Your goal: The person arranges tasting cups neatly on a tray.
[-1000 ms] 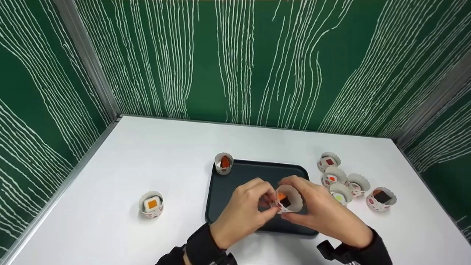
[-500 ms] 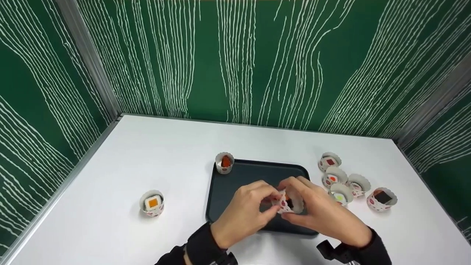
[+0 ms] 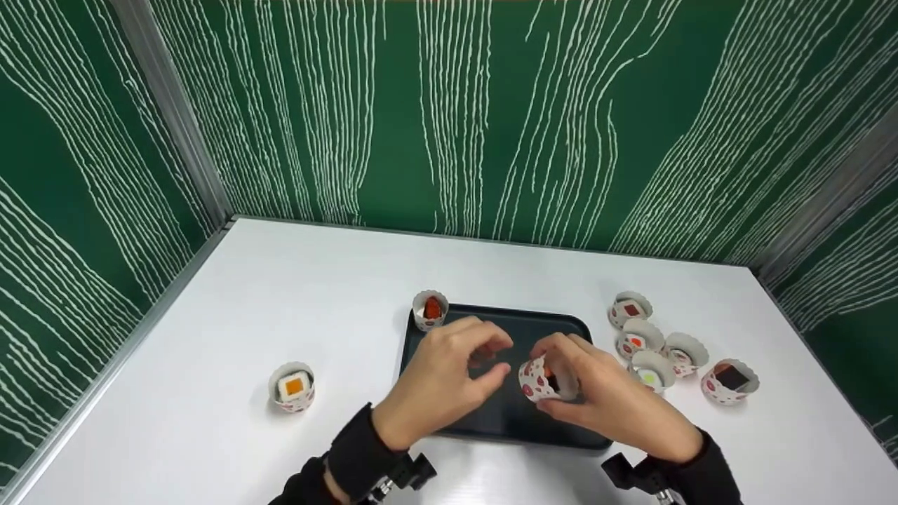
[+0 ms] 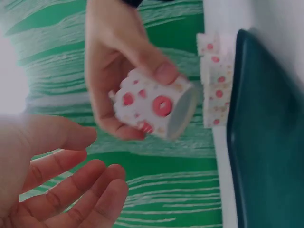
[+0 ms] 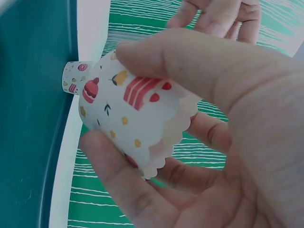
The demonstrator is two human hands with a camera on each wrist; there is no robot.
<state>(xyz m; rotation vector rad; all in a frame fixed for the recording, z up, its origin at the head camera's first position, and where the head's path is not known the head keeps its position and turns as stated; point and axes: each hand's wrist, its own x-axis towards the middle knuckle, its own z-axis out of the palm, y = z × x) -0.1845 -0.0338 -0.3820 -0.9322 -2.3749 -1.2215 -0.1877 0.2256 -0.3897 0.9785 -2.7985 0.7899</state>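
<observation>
My right hand (image 3: 614, 396) grips a paper baking cup (image 3: 534, 382) printed with red and yellow motifs, tilted over a dark tray (image 3: 515, 330). Inside it show an orange piece and a dark piece, partly hidden by the wall. Thumb and fingers wrap the cup (image 5: 135, 102) in the right wrist view, its scalloped rim toward the palm. Just left of the cup, my left hand (image 3: 438, 379) hovers over the tray with loosely curved fingers and nothing in them. In the left wrist view a gap separates it from the cup (image 4: 147, 102).
A baking cup (image 3: 428, 322) with a red-orange piece stands at the tray's far left corner. Another cup (image 3: 295, 403) with a white and orange piece is on the white table (image 3: 210, 337). Several filled cups (image 3: 645, 322) cluster right of the tray, beside one cup (image 3: 722, 394) holding a dark piece.
My left hand has let go of the baking cup's rim and drawn back to the left. The right hand still holds the cup, whose printed side now faces left.
</observation>
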